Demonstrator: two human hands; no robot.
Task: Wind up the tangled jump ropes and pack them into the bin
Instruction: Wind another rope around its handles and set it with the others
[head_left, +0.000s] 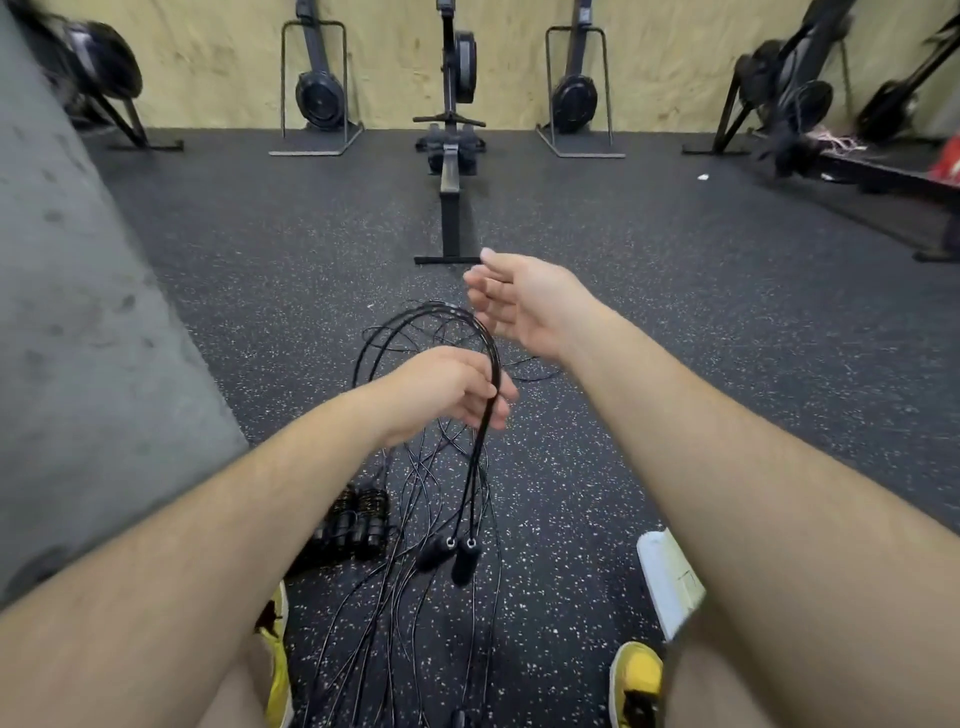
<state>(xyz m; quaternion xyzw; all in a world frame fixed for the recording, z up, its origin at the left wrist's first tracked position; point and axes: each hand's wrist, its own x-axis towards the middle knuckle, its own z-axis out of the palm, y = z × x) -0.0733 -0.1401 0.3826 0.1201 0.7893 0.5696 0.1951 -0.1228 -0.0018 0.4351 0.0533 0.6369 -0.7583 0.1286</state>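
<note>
Several black jump ropes (480, 447) are hanging in a doubled bundle at the centre of the frame. The left hand (447, 389) is gripping them, fingers curling tight around the cords, while two handles (449, 556) are dangling below, close to the speckled floor (675, 364). The right hand (524, 306) is hovering just above and to the right, near the top loop, fingers straight and slightly apart, holding nothing. More loose cord (395, 623) is trailing in a tangle toward the bottom edge, between a pair of yellow shoes (636, 680). Left of the dangling handles, a dark heap (358, 525) of what looks like bundled ropes is lying on the floor.

Winding appears to be partway along: one bundle is being gathered, much cord is lying unwound, and nothing is showing as packed. A pale box-like object (670, 582) at lower right, partly hidden by the right arm, may be the bin; its contents are not showing. Rowing machines (452, 156) are standing along the far wall.
</note>
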